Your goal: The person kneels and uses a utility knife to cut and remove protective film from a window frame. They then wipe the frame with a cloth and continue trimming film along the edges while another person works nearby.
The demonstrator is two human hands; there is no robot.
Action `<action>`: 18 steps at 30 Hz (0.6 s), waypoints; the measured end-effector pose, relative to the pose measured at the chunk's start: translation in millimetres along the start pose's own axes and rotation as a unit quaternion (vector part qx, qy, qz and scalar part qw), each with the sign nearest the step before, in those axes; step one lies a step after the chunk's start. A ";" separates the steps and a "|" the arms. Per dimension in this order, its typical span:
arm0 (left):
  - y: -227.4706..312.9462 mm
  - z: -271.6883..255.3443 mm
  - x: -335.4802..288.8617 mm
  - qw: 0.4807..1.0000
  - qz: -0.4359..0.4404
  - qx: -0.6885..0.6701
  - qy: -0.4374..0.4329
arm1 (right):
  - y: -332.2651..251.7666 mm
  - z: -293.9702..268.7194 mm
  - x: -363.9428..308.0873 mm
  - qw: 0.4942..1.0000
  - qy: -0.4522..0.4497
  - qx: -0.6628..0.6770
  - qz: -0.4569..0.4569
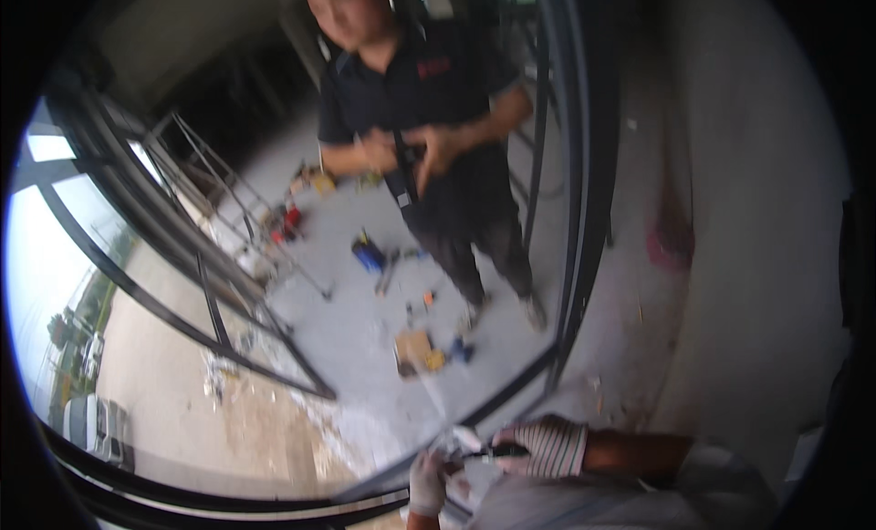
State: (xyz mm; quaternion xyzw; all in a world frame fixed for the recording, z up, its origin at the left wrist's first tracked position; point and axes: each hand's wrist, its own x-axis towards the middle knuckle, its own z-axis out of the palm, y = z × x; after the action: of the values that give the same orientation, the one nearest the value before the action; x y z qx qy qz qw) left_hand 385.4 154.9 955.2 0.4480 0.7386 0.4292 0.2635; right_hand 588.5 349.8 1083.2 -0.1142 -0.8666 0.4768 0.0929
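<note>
gripping a dark pen-like tool [484, 453] in gloved right hand [546, 444] at 6 o'clock | left hand [426, 483] pinching white scrap [453, 441] | work looking midway, end unclear

Cloth gloves, dark metal, rough concrete

Both hands wear knitted cloth: left glove [426, 483] plain white, right glove [547, 444] striped. Frame bars [584, 211] look smooth, dark metal; floor [356, 320] matt, rough concrete.
</note>
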 end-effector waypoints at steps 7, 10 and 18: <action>49.3 -44.3 -52.2 0.922 -0.048 -0.383 0.025 | -66.5 32.0 37.3 0.983 -0.067 0.118 -0.120; 135.7 -84.4 -14.4 0.836 0.115 -0.490 -0.218 | -3.2 53.0 85.4 0.974 -0.084 0.175 -0.113; 227.2 -91.6 -55.3 0.942 0.153 -0.283 0.094 | -127.4 37.8 85.1 0.924 -0.150 0.312 -0.160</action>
State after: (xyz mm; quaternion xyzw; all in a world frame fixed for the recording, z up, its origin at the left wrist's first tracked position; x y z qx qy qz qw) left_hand 438.9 121.6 1198.3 0.4203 0.5306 0.6958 0.2401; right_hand 483.0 277.7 1175.7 0.1340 -0.6844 0.7134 0.0682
